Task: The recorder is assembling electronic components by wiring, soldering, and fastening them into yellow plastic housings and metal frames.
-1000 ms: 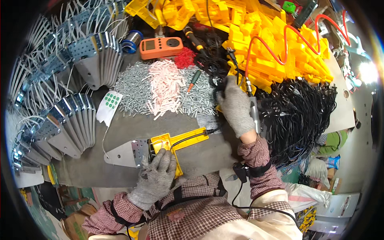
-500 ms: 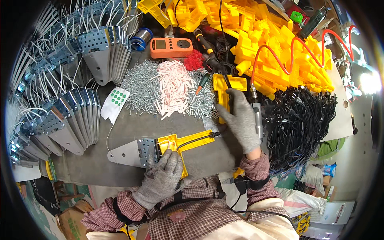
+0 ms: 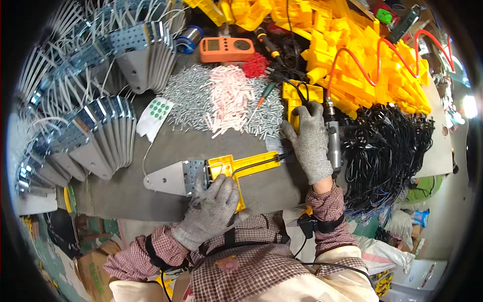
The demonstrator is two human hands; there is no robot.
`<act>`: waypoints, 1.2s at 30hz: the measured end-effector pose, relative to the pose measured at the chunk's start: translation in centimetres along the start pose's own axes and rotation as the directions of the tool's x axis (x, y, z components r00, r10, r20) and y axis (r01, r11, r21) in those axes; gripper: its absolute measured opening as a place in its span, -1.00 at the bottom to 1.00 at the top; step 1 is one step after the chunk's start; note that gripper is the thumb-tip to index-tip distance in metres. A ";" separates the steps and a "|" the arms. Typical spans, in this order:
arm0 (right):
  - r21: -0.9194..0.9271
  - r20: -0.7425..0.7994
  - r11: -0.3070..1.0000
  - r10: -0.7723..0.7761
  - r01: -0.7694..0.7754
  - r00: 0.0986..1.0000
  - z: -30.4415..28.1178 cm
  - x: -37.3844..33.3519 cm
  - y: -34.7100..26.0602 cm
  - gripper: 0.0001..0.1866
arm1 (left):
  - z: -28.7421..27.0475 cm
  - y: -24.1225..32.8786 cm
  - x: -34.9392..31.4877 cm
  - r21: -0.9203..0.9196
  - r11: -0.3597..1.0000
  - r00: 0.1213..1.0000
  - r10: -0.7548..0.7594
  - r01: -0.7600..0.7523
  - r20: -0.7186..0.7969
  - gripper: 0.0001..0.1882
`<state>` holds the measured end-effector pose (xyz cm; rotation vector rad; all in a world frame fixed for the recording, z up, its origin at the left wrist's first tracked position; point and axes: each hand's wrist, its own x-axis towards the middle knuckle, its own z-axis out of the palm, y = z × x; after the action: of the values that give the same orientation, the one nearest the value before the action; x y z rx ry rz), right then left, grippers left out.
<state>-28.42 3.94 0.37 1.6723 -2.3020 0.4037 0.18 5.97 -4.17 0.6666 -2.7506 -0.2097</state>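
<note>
Currently on my bench (image 3: 121, 201): one yellow housing (image 3: 259, 163), black cable along its handle, grey metal plate (image 3: 168, 178) at its left. My left grip (image 3: 211, 209): laid over the housing; whether clenched, I cannot tell. My right grip (image 3: 311, 143): bent over a second yellow housing (image 3: 306, 91), hold unclear; silver cylindrical tool (image 3: 334, 143) just to its right. Beyond: screws (image 3: 188, 98), orange meter (image 3: 226, 49).

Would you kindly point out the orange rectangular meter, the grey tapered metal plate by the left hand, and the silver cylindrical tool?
Orange rectangular meter (image 3: 227, 51): head view, middle of its front casing.
Grey tapered metal plate (image 3: 174, 174): head view, its flat face.
Silver cylindrical tool (image 3: 334, 142): head view, middle of its barrel.
</note>
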 end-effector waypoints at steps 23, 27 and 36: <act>0.979 0.071 -0.201 0.124 -0.045 0.990 -2.3 -4.4 -0.7 -0.29 | 0.5 0.9 -0.5 0.074 0.997 0.995 -0.040 0.033 0.095 -0.14; 0.965 0.251 -0.122 0.156 -0.234 0.955 -3.6 -4.9 -3.0 -0.51 | 0.9 0.8 -0.9 0.080 0.996 0.995 -0.045 0.038 0.089 -0.13; 0.732 0.189 0.672 -0.044 -0.111 0.981 -2.5 -5.5 -4.8 -0.59 | 0.1 0.6 -0.6 0.097 0.995 0.987 -0.014 -0.002 0.158 -0.24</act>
<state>-22.02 8.31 0.96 2.0719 -2.4743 1.4179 0.37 6.79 -4.33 0.7119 -2.9278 -0.1360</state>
